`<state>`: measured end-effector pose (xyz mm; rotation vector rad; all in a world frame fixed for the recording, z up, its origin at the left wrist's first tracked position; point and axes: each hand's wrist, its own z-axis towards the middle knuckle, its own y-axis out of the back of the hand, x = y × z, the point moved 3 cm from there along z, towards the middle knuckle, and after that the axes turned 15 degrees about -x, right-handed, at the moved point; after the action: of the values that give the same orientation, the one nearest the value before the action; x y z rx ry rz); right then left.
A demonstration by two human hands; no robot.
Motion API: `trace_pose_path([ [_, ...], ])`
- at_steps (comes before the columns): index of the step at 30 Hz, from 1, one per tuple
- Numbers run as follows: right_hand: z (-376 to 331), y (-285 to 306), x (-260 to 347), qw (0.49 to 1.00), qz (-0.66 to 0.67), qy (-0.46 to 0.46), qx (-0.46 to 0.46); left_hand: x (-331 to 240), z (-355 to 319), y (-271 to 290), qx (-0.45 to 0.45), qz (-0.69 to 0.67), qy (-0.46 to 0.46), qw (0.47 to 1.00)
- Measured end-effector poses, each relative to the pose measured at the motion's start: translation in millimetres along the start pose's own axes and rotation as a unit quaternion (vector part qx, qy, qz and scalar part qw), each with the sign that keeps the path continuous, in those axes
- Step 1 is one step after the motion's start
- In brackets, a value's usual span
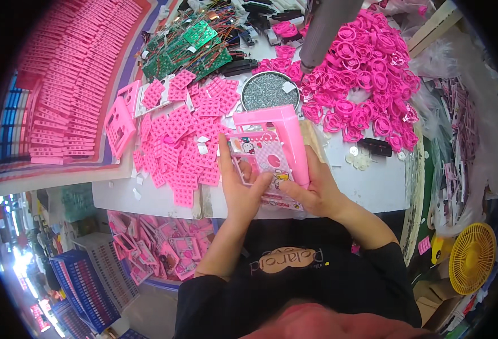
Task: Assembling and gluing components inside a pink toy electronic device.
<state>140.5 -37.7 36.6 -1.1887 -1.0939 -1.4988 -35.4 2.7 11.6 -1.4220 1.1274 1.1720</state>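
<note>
Hands gripped pink case (271, 141) over tabletop (367, 175): left hand (240, 186) flat against its printed face, right hand (314, 189) clamping the edge, steadying it; keypads (186, 135) heaped within reach.

Probably toy-assembly workshop: heaped pink parts (186, 141)
</note>
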Motion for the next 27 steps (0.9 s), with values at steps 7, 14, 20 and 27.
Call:
trace_pose_path([
  [7,7.6,8.7,5.6,1.0,0.018,0.003,0.024,-3.4,-2.0,-7.9,0.017,-0.01,0.0,1.0],
  [14,2.5,4.9,0.1,0.994,0.085,-0.035,0.049,2.8,1.1,-5.2,0.015,-0.013,0.004,1.0],
  [20,2.4,6.2,-1.5,0.995,0.081,-0.045,0.043,-1.5,-0.7,-6.6,0.019,-0.016,0.004,1.0],
  [27,5.9,7.1,-1.0,0.997,0.016,0.029,0.075,5.2,-3.6,-2.1,0.008,0.057,-0.018,0.998],
])
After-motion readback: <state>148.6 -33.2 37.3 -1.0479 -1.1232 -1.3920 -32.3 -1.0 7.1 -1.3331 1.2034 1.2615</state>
